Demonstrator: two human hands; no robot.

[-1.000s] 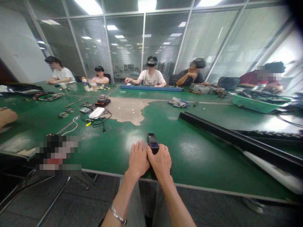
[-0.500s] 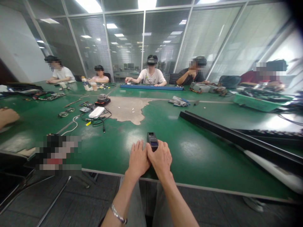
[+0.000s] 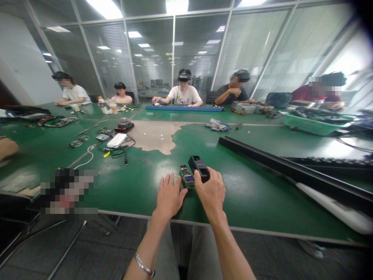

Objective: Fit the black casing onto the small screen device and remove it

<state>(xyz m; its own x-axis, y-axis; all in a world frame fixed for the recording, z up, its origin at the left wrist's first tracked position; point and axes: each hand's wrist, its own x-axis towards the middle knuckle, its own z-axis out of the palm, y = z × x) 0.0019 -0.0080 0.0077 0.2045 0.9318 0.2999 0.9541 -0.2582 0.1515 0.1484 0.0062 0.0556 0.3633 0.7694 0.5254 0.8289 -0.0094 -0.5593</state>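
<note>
Black casing (image 3: 198, 165) sits between thumb and fingers of the right hand (image 3: 212, 189)

Bright ceiling lights (image 3: 177, 6) — tabletop glare, soft blur, dark corner.

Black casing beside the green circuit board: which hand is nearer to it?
Right. The right hand holds the casing by its near end; the left hand lies to its left, across the circuit board.

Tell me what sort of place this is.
Probably an electronics repair or teardown room: a small green circuit board lies on the large green table, with a black rectangular casing in the right hand beside it.
</note>
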